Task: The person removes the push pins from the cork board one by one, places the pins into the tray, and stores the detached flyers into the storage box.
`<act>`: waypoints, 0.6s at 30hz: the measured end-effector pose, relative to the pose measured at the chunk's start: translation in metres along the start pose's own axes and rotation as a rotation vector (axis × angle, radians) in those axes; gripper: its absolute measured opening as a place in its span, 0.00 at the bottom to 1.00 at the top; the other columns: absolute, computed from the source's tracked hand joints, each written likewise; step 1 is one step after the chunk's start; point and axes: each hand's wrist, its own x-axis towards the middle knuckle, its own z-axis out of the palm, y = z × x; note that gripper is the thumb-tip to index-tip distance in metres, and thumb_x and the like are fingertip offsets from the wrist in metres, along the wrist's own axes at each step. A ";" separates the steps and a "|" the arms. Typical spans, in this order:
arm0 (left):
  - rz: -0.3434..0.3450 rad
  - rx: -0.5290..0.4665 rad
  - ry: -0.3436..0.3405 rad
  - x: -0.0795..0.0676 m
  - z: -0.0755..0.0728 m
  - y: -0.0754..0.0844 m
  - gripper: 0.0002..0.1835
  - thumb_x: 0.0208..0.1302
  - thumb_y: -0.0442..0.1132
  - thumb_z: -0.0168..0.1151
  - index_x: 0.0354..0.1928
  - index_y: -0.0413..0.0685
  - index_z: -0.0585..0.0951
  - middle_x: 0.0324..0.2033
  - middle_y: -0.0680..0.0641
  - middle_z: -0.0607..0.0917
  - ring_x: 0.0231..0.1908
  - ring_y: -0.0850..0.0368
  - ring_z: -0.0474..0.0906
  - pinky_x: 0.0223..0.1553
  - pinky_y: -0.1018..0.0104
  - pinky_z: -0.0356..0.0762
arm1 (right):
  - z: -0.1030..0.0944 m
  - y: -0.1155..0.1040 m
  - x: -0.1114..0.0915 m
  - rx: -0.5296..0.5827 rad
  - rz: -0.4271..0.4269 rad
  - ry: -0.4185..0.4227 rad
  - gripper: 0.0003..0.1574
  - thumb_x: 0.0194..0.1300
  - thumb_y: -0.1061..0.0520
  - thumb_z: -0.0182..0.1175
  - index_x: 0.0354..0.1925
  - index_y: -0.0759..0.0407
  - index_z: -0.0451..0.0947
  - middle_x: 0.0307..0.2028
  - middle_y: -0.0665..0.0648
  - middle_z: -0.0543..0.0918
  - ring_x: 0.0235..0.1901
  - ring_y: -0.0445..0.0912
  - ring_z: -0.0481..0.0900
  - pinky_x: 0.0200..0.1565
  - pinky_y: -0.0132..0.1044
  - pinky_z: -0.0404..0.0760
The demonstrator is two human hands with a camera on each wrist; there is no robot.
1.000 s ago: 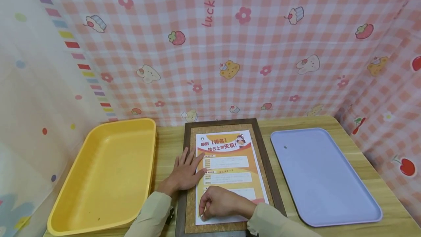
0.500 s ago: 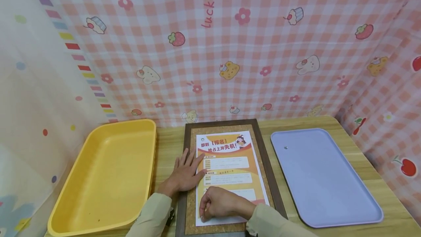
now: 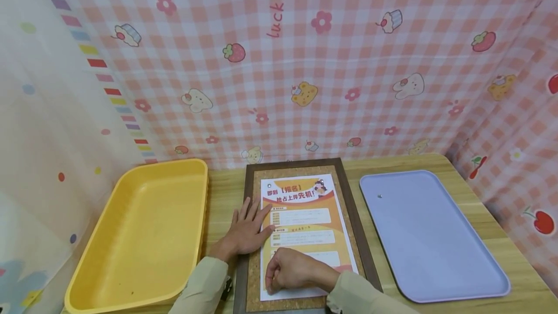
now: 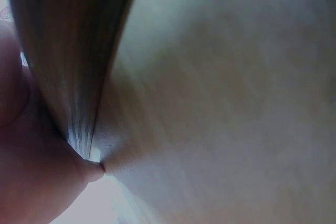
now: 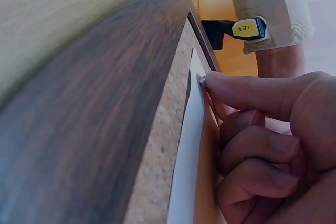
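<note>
A printed orange-and-white poster (image 3: 301,214) lies on a cork board (image 3: 256,260) with a dark wooden frame (image 3: 355,207). My left hand (image 3: 247,230) rests with spread fingers across the frame's left side and the poster's left edge. At the poster's lower left corner, my right hand (image 3: 292,269) holds a small metal thumbtack (image 5: 202,79), the thumb on its head and the other fingers curled. How deep its point sits is hidden. Two more tacks show at the poster's top corners, one at the left (image 3: 269,185) and one at the right (image 3: 321,181).
A deep yellow tray (image 3: 201,217) stands left of the board, with a few dark specks inside. On the right lies a shallow lavender tray (image 3: 436,241) holding one loose tack (image 3: 379,196). Checked cloth (image 3: 270,62) hangs behind the wooden table (image 3: 222,188).
Both hands keep their places. The shiny tack glinting at my right fingertips a second ago no longer shows in the head view.
</note>
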 end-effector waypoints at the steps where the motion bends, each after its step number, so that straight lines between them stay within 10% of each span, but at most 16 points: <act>1: 0.002 -0.001 0.004 0.000 0.000 0.000 0.34 0.75 0.58 0.44 0.78 0.55 0.57 0.78 0.40 0.44 0.77 0.39 0.29 0.69 0.29 0.33 | 0.000 0.000 0.000 -0.001 0.001 0.000 0.09 0.53 0.68 0.69 0.20 0.58 0.85 0.16 0.45 0.78 0.17 0.35 0.64 0.22 0.26 0.58; 18: -0.009 0.004 0.012 0.003 0.005 -0.004 0.35 0.74 0.60 0.45 0.78 0.57 0.57 0.78 0.41 0.45 0.77 0.40 0.30 0.70 0.30 0.33 | -0.001 0.000 -0.001 0.016 0.004 -0.019 0.10 0.53 0.69 0.67 0.20 0.59 0.85 0.16 0.45 0.79 0.17 0.36 0.64 0.22 0.26 0.60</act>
